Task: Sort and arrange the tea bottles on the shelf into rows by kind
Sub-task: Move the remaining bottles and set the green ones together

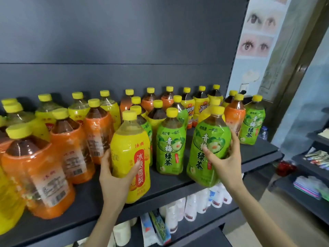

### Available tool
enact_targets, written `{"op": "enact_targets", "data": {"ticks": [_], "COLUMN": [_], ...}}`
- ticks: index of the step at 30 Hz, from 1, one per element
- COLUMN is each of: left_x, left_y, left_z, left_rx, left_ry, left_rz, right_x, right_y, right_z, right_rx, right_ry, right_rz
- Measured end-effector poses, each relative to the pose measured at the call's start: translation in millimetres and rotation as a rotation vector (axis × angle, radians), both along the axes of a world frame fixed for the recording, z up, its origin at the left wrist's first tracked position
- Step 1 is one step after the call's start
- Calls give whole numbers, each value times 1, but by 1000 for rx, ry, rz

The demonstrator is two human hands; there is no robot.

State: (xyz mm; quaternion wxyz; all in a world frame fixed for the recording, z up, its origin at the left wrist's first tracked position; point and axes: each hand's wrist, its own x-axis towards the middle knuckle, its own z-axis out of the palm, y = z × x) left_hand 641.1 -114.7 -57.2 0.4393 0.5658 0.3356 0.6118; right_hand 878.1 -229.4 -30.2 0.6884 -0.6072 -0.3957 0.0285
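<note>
Left hand [114, 177]: curled round the lower half of a yellow bottle [130, 150], thumb lying across the front label, fingers wrapped round its left side.
Yellow bottle: close to upright, long axis running up and down, yellow cap on top, label facing us. It's at the front edge of the shelf [89, 198]; can't tell whether the base is resting or just off it.
Right hand [226, 163]: gripping a green bottle [208, 139], thumb pressed on the front label, fingers curled round its right side.
Green bottle: tilted, cap leaning up and to the right, base swung down to the left and overlapping the shelf's front edge. Label faces us.
Between the two: a second green bottle [170, 148] standing upright on the shelf, touched by neither hand.
Left of the yellow bottle: orange bottles [37, 175] bunched together, caps up, near the front.
Far right: another green bottle [252, 125] upright at the shelf's end.
Back rows: yellow, orange and green mixed together, all caps up, against the dark back panel [124, 41].
Below: white bottles [190, 205] on the lower shelf.
</note>
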Motion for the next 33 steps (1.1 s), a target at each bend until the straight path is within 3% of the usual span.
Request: {"op": "enact_targets", "data": {"ticks": [14, 20, 27, 30, 33], "left_x": [17, 13, -25, -53, -80], "left_y": [32, 27, -2, -32, -68], "left_z": [-29, -27, -17, -20, -24], "left_rx": [8, -13, 8, 45, 46], "left_ry": [194, 272, 566, 653, 726], "left_rz": [27, 18, -41, 118, 268], "right_x": [18, 17, 8, 0, -12], "right_y": [74, 73, 34, 6, -25], "right_z": [-27, -32, -46, -55, -71], "right_rx": [-298, -281, -314, -374, -503], "right_ry": [-267, -215, -92, -183, -455], "right_rz": [-259, -179, 107, 161, 152]}}
